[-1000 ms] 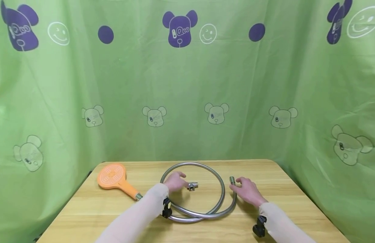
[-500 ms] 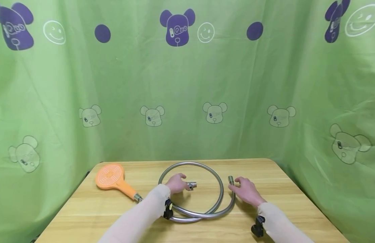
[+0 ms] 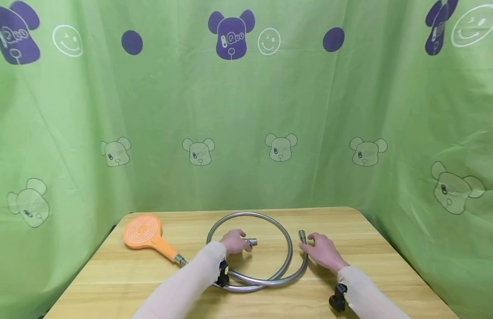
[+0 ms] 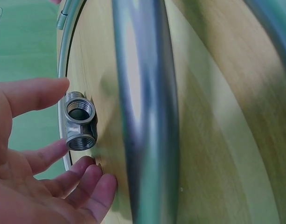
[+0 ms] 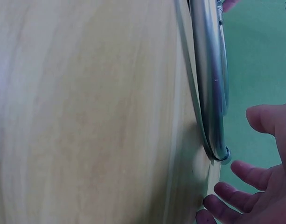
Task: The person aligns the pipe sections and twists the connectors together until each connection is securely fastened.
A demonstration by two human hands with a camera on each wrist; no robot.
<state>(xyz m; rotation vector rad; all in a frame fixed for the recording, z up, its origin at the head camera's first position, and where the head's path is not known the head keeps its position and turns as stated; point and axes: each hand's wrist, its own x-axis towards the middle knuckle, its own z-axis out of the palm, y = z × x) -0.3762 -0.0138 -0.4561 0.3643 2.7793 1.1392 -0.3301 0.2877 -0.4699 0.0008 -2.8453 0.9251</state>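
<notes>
Fingers spread, empty: left hand (image 3: 235, 242) by a short silver pipe (image 4: 81, 122) inside the looped silver metal hose (image 3: 242, 288), right hand (image 3: 323, 250) by hose end (image 3: 302, 235).

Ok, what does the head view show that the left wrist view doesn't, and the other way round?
Only the head view shows the orange shower head, the pale sleeves and the black cameras at the wrists.

Only the left wrist view shows the palm side of the left hand and the threads inside two openings of the metal fitting; from the head, fingers partly hide that piece.

Both show the left hand, the fitting, part of the metal hose, the wooden table and the green curtain.
</notes>
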